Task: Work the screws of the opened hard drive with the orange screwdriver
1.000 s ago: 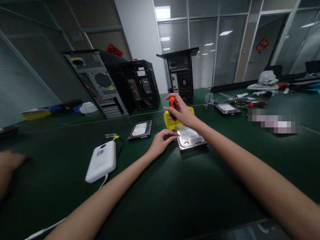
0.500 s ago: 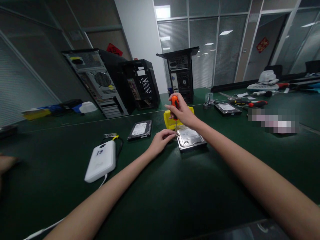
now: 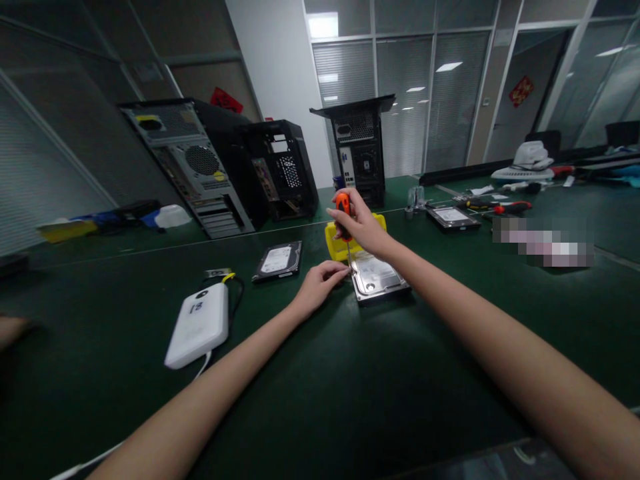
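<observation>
The work looks to be partway along. The silver hard drive point(image 3: 377, 283) lies flat on the green surface point(image 3: 310, 393), near the middle, with its shiny side up. Its top looks to be in place, so I would say it has not been opened. The orange and black screwdriver point(image 3: 343, 203) stands almost straight up, with its tip at the left edge of the drive. The screws are too small to see, so I cannot tell how many are done and how many are left.

The right hand point(image 3: 361, 225) has its grip closed around the screwdriver's handle. The left hand point(image 3: 319, 285) has its thumb and finger close together by the tip, at the drive's left edge. I cannot tell if that grip holds anything.

A yellow thing point(image 3: 333, 247) sits just past the drive on the far side, partly hidden by the right hand. That hand and the drive are the main things in the way of seeing it. 2 more drives lie apart: the black drive point(image 3: 277, 259) to the left, and the far drive point(image 3: 451, 216) to the right, near red-handled pliers point(image 3: 514, 208). A white box point(image 3: 198, 327) with a cord is on the near left. 3 computer cases point(image 3: 361, 150) stand at the far side, out of the way. At the left edge is a blurry bit of another person's hand point(image 3: 11, 331).
</observation>
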`<state>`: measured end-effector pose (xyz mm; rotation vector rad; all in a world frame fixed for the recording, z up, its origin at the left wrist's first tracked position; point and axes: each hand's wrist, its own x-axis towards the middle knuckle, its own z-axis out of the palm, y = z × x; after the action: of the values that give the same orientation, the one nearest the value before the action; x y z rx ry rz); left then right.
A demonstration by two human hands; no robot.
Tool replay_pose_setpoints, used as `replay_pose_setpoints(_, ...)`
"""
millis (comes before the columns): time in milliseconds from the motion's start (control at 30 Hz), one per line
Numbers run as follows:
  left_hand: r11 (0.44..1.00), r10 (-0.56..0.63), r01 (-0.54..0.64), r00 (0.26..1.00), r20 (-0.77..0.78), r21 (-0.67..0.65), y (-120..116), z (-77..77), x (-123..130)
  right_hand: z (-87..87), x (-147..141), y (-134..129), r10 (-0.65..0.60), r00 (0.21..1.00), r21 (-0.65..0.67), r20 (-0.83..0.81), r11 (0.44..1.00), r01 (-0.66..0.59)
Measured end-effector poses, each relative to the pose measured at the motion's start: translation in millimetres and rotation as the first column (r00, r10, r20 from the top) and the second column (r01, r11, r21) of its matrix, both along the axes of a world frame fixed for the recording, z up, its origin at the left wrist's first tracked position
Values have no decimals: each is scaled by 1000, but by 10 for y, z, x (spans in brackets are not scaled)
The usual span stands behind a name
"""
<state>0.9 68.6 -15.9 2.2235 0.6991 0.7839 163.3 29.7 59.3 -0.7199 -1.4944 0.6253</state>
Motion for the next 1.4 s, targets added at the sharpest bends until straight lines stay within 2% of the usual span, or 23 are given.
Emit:
replay_pose_setpoints(133, 1000, 3, -3, 1000, 2, 16, -16, -5, 1, -5, -4, -1, 8, 999, 13, -45, 1000, -7)
replay_pose_setpoints(333, 1000, 22, -22, 1000, -1, 2, -44, 7, 2, 7, -21, -68, -29, 999, 49, 28, 998, 27)
replay_pose_setpoints(533, 1000, -8, 8, 1000, 10, -1, -44, 18, 7, 28, -72, -73, 41, 997, 16, -62, 999, -40)
replay_pose_setpoints(867, 1000, -10, 10, 1000, 13, 5, -24, 15, 10, 30, -38, -38, 15, 999, 1, -31, 1000, -15)
replay_pose_setpoints(1067, 1000, 9, -9, 1000, -1, 24, -68, 63, 24, 43, -51, -59, 43, 998, 9, -45, 999, -42)
replay_pose_setpoints(1400, 999, 15, -15, 1000, -13, 31, 12, 93, 29, 45, -14, 2, -61, 998, 20, 30, 998, 61)
